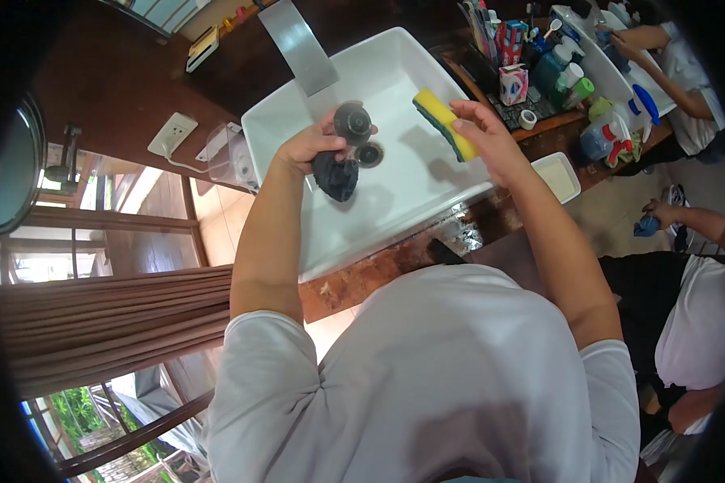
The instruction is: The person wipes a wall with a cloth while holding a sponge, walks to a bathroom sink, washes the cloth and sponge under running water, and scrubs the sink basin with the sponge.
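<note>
Over the white sink (395, 60), my left hand (310, 147) is closed round a dark round object (352, 123) with a dull circular face. Against the same hand, just below, is a black crumpled cloth-like piece (335, 176); whether the fingers grip it too is unclear. A drain (369, 154) shows in the basin beside it. My right hand (488, 137) holds a yellow sponge (441, 119) with a green scouring side, between thumb and fingers, above the right part of the sink.
A wide metal faucet (298, 47) reaches over the sink's back edge. Bottles (552, 68) and boxes crowd the counter at right, near a white square container (556, 177). A wall outlet (172, 133) is at left. Other people's arms (660, 68) show at far right.
</note>
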